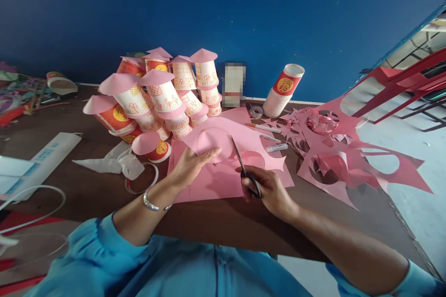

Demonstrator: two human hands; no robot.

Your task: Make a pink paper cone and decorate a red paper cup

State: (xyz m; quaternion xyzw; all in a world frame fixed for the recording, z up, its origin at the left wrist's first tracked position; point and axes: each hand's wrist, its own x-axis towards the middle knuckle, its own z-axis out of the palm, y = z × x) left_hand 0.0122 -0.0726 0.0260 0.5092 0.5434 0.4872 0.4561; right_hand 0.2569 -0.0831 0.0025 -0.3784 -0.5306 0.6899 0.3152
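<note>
Here, the left hand (191, 164) had its fingers around the edge of a piece of pink paper (213, 141), with the thumb on top. The pink paper was up over the big pink sheets (209, 190) on the brown table (205, 218), and it had a faint round line on it. The right hand (270, 190) had its fingers curled around the black handles of the scissors (238, 151), and the tip touched the pink paper near the round line. Cups with pointy pink hats (165, 95) stood close together past the left hand. A tall stack of cups (278, 103) leaned near the blue wall (223, 14), just beside a roll of tape (256, 111). Pink scraps (376, 171) with round holes lay on the right side.
</note>
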